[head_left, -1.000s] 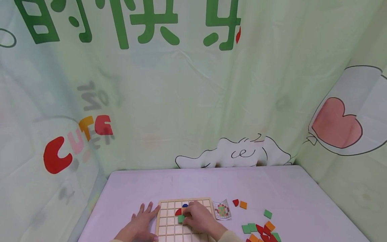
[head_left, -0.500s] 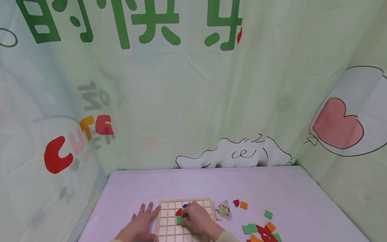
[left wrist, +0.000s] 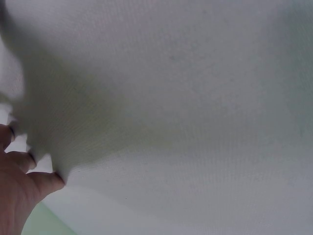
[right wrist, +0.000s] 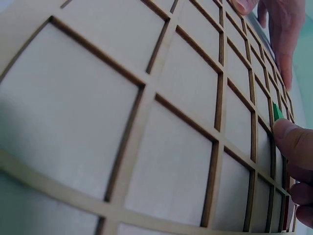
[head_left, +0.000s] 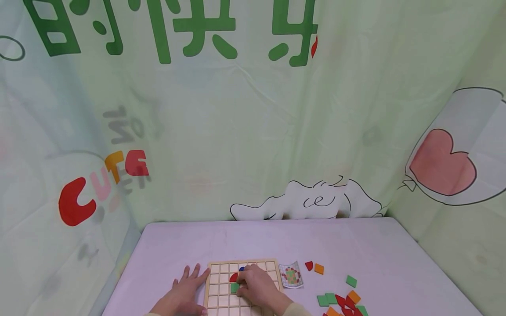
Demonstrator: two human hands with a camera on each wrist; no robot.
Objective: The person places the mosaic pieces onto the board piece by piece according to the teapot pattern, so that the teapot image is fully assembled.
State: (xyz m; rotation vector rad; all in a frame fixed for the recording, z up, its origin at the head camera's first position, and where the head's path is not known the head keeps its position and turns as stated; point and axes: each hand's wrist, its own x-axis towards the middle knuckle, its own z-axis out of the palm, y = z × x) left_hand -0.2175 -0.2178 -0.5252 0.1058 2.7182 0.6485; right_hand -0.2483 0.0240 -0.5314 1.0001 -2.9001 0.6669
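My left hand [head_left: 183, 292] lies with fingers spread at the left edge of a wooden grid board [head_left: 215, 300]; its fingertips touch the frame. Over the board's middle is my right hand [head_left: 258, 285], with curled fingers and its thumb against a green square tile [head_left: 235, 288]. In the right wrist view the thumb [right wrist: 293, 139] meets the green tile [right wrist: 277, 112] at a cell. A red quarter-round piece [head_left: 233, 277] sits just above that tile, and a blue piece [head_left: 242, 268] lies further back, partly covered by the right hand.
Right of the board lies a pattern card [head_left: 291, 274] with a coloured grid picture. Beyond it are a red piece [head_left: 309, 265], an orange square [head_left: 319, 269] and a green square [head_left: 351, 281]. A loose pile of red pieces [head_left: 349, 302], green and orange tiles lies at the front right.
The green tile has shifted slightly left and toward the front under my right fingers, then stayed put. My left hand has kept its place.
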